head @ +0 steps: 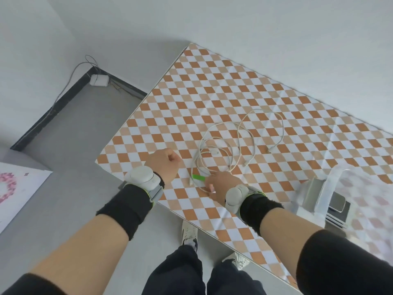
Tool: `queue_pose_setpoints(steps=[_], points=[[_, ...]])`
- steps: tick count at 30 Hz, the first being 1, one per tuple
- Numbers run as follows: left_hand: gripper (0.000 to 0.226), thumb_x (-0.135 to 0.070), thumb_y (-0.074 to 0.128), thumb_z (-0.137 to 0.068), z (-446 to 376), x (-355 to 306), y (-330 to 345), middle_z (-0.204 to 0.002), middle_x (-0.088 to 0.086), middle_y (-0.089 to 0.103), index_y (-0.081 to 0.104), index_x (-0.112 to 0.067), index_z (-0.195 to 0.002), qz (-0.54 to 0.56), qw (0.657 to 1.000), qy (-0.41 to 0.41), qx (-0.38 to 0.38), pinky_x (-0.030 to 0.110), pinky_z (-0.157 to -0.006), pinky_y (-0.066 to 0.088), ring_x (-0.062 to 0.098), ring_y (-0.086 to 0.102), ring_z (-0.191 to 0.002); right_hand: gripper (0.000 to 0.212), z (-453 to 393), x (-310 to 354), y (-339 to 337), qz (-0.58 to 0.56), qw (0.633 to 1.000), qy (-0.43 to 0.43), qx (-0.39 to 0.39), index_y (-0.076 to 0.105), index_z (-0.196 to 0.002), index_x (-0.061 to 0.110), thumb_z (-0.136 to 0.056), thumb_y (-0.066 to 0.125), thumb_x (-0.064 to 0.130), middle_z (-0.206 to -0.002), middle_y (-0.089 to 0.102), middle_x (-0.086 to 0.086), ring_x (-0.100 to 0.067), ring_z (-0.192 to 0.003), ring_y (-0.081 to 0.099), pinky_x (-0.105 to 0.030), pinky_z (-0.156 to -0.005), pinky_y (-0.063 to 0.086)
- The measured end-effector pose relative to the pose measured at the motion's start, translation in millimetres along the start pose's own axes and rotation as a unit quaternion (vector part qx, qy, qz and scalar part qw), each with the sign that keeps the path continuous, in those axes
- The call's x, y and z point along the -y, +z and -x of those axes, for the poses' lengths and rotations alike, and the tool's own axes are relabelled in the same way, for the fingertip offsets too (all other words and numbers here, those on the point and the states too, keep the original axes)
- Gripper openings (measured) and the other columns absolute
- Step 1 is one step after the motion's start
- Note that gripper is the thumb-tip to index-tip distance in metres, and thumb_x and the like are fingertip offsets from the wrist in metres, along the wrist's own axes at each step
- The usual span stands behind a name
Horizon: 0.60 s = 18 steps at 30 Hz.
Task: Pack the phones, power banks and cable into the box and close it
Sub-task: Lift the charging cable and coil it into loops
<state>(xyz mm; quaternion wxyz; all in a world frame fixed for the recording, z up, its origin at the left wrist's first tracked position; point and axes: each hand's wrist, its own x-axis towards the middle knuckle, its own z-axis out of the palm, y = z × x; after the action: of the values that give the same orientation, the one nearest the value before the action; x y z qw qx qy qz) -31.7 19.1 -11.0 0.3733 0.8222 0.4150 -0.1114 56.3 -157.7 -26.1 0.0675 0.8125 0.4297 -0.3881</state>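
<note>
A white cable lies in loose loops on the checkered table, with a green tag near one end. My right hand reaches onto the cable beside the green tag, fingers curled down on it. Left of the cable, my left hand hovers over the table edge as a closed fist holding nothing. At the right a clear plastic box stands open, with phones and power banks stacked inside it.
The table's near edge runs diagonally across the view, with my legs and shoes below it on the grey floor. A white adapter with wires lies in the floor corner. A white sheet with pink pattern sits at the far left.
</note>
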Motion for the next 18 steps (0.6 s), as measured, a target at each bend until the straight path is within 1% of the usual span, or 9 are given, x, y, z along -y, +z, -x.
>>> queue_pose_setpoints(steps=[2,4,6,8,9,12,13,16,18], points=[[0.028,-0.016,0.046,-0.086,-0.7,3.8,0.6,-0.078,-0.018,0.060,0.061,-0.035,-0.073,0.003,1.000,0.001,0.001,0.021,-0.052,0.044,0.004,0.059,-0.067,0.011,-0.6,0.8,1.3,0.008,1.000,0.006,0.009,0.062,-0.102,0.016,-0.093,0.058,0.020,-0.114,0.062,-0.007,-0.031,-0.102,0.062,-0.041,-0.086,0.056],[0.028,-0.015,0.046,-0.085,-0.6,2.1,1.4,-0.076,-0.018,0.061,0.062,-0.034,-0.074,0.011,1.000,0.002,0.003,0.020,-0.051,0.043,0.003,0.059,-0.065,0.008,2.7,-1.1,-1.2,-0.008,1.000,0.003,0.001,0.063,-0.097,0.016,-0.091,0.057,0.019,-0.108,0.065,-0.006,-0.030,-0.097,0.063,-0.041,-0.084,0.057],[0.027,-0.015,0.045,-0.085,-1.2,-0.3,1.4,-0.075,-0.018,0.062,0.063,-0.033,-0.075,0.014,1.000,0.003,0.002,0.019,-0.049,0.042,0.003,0.059,-0.062,0.010,7.3,-2.4,-7.6,-0.075,0.997,0.010,-0.029,0.065,-0.096,0.018,-0.089,0.059,0.022,-0.102,0.069,-0.003,-0.027,-0.092,0.065,-0.039,-0.084,0.057],[0.026,-0.016,0.045,-0.085,-3.1,-7.9,-1.7,-0.075,-0.019,0.060,0.064,-0.033,-0.076,0.004,1.000,0.017,-0.013,0.018,-0.046,0.039,0.002,0.058,-0.059,0.009,12.5,-4.6,-22.9,-0.159,0.985,0.027,-0.067,0.064,-0.094,0.022,-0.086,0.062,0.026,-0.097,0.069,0.001,-0.023,-0.087,0.066,-0.039,-0.082,0.057],[0.026,-0.017,0.045,-0.086,-4.5,-13.6,-3.8,-0.076,-0.019,0.060,0.064,-0.033,-0.077,0.001,0.999,0.027,-0.019,0.018,-0.047,0.039,0.002,0.058,-0.060,0.009,15.5,-7.4,-33.3,-0.188,0.977,0.029,-0.094,0.063,-0.093,0.023,-0.086,0.063,0.028,-0.094,0.068,0.004,-0.021,-0.085,0.065,-0.039,-0.081,0.057],[0.024,-0.019,0.045,-0.088,-8.1,-34.2,-11.1,-0.080,-0.016,0.060,0.064,-0.031,-0.081,0.009,0.998,0.055,-0.019,0.024,-0.056,0.050,0.009,0.060,-0.067,0.011,29.1,-17.2,-66.5,-0.248,0.951,0.029,-0.180,0.062,-0.093,0.025,-0.086,0.062,0.033,-0.088,0.065,0.010,-0.016,-0.080,0.063,-0.034,-0.075,0.057],[0.024,-0.019,0.044,-0.088,-7.7,-45.7,-14.6,-0.080,-0.014,0.061,0.065,-0.030,-0.083,0.011,0.997,0.071,-0.024,0.026,-0.058,0.052,0.010,0.061,-0.067,0.011,37.9,-22.5,-79.9,-0.268,0.938,0.032,-0.216,0.062,-0.093,0.025,-0.087,0.062,0.035,-0.087,0.065,0.010,-0.016,-0.078,0.063,-0.031,-0.072,0.057],[0.025,-0.019,0.044,-0.088,-9.8,-75.8,-24.4,-0.080,-0.015,0.060,0.065,-0.031,-0.084,0.014,0.994,0.101,-0.040,0.025,-0.057,0.050,0.011,0.061,-0.067,0.006,56.5,-35.7,-114.3,-0.299,0.907,0.038,-0.294,0.058,-0.085,0.033,-0.088,0.061,0.038,-0.081,0.065,0.010,-0.014,-0.072,0.063,-0.026,-0.067,0.056],[0.023,-0.021,0.045,-0.089,-3.7,-102.5,-30.7,-0.082,-0.014,0.061,0.065,-0.031,-0.086,0.022,0.990,0.130,-0.046,0.026,-0.060,0.051,0.011,0.060,-0.070,0.009,79.9,-47.1,-137.2,-0.308,0.886,0.043,-0.344,0.057,-0.081,0.035,-0.088,0.060,0.041,-0.078,0.066,0.010,-0.014,-0.069,0.063,-0.027,-0.064,0.057]])
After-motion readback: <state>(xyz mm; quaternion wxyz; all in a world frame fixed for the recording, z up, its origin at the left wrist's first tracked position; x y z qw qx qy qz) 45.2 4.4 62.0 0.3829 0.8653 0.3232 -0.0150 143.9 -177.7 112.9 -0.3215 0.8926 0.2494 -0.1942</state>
